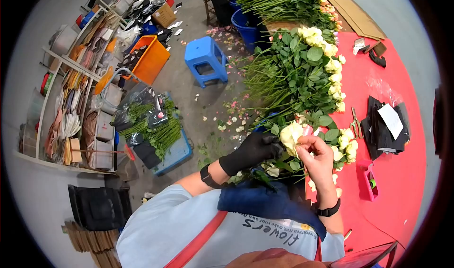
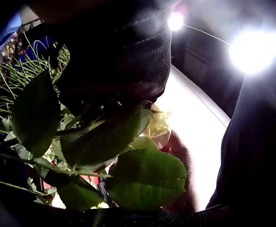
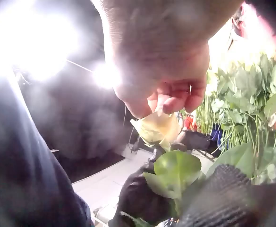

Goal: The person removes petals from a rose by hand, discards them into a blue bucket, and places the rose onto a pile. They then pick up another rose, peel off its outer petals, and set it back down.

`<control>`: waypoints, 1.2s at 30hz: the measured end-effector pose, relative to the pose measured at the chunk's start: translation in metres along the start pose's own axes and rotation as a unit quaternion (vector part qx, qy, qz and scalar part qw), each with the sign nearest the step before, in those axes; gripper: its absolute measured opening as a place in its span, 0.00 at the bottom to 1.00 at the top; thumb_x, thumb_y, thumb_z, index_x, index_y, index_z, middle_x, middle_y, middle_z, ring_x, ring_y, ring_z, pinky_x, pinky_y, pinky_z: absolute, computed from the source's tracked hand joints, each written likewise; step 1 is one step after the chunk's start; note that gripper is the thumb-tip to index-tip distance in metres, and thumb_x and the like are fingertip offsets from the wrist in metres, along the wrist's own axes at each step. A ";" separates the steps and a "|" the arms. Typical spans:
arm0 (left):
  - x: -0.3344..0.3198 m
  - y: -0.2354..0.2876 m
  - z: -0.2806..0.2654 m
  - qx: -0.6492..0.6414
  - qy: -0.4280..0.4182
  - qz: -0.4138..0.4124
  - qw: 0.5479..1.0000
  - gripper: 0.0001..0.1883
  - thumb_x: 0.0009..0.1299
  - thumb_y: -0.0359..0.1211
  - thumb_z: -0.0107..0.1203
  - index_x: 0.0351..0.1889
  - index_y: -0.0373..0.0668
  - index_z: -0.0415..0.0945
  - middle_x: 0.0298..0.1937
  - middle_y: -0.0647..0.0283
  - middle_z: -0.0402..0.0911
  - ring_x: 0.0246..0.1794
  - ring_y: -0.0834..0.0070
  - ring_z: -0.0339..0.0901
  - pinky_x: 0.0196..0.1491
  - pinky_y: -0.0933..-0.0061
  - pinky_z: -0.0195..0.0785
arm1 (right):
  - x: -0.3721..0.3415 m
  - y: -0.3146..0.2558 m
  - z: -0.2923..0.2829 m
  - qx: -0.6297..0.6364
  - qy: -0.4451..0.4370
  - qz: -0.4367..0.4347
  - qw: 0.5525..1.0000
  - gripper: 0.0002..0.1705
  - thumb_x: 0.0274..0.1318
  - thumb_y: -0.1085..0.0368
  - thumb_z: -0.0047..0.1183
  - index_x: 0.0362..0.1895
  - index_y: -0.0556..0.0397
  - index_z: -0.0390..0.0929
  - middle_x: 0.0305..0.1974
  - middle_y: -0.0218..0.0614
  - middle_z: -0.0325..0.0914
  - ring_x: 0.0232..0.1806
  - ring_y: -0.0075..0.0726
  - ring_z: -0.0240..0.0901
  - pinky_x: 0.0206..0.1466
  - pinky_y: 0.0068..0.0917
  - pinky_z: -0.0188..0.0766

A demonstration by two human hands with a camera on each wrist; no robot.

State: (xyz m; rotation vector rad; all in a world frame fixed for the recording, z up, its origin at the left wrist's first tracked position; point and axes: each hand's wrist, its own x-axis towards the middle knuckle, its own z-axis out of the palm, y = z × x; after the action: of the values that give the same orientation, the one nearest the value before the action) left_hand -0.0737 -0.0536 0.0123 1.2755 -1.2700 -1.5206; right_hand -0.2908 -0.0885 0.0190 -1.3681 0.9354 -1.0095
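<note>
A cream rose (image 1: 291, 134) is held up over the table's near-left edge. My left hand (image 1: 253, 152), in a black glove, grips it just below the bloom; in the right wrist view the dark glove (image 3: 145, 194) is under the rose (image 3: 157, 128). My bare right hand (image 1: 318, 161) pinches a petal at the bloom's edge between thumb and fingers, and the right wrist view has that hand (image 3: 161, 61) above the flower. Large green leaves (image 2: 147, 177) fill the left wrist view, with the glove (image 2: 114, 61) above them and part of the bloom (image 2: 157, 127) behind.
Piles of cream roses (image 1: 307, 74) lie along the red table (image 1: 392, 183). Scissors (image 1: 355, 123), black sheets (image 1: 373, 126) and a pink tape dispenser (image 1: 367, 180) rest there. A blue stool (image 1: 205, 57), an orange bin (image 1: 150, 60) and a blue crate (image 1: 177, 152) stand on the floor.
</note>
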 end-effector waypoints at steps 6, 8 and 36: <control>0.009 -0.005 0.008 -0.031 0.003 -0.029 0.999 0.09 0.68 0.30 0.57 0.40 0.33 0.81 0.34 0.59 0.84 0.35 0.76 0.80 0.40 0.73 0.73 | 0.007 -0.002 -0.007 -0.036 0.033 0.009 0.999 0.09 0.52 0.72 0.65 0.37 0.57 0.79 0.22 0.20 0.70 0.25 0.12 0.62 0.27 0.15 0.59; 0.010 0.005 0.014 -0.003 0.012 -0.058 0.998 0.10 0.67 0.32 0.58 0.38 0.33 0.81 0.33 0.60 0.84 0.33 0.77 0.79 0.38 0.75 0.71 | 0.006 -0.001 -0.008 -0.047 0.032 -0.026 0.998 0.09 0.53 0.72 0.65 0.37 0.56 0.79 0.23 0.19 0.70 0.24 0.11 0.60 0.26 0.14 0.58; -0.031 -0.017 -0.028 -0.023 0.044 -0.039 0.998 0.12 0.69 0.30 0.54 0.46 0.34 0.79 0.35 0.66 0.82 0.32 0.81 0.76 0.37 0.79 0.66 | -0.020 0.004 0.009 -0.111 -0.016 -0.122 0.986 0.07 0.49 0.75 0.64 0.34 0.59 0.81 0.33 0.32 0.78 0.27 0.23 0.71 0.28 0.21 0.67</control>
State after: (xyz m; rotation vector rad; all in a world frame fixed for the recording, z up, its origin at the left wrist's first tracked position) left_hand -0.0393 -0.0266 0.0020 1.3619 -1.1342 -1.5219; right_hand -0.2882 -0.0673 0.0136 -1.7127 0.8912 -1.0866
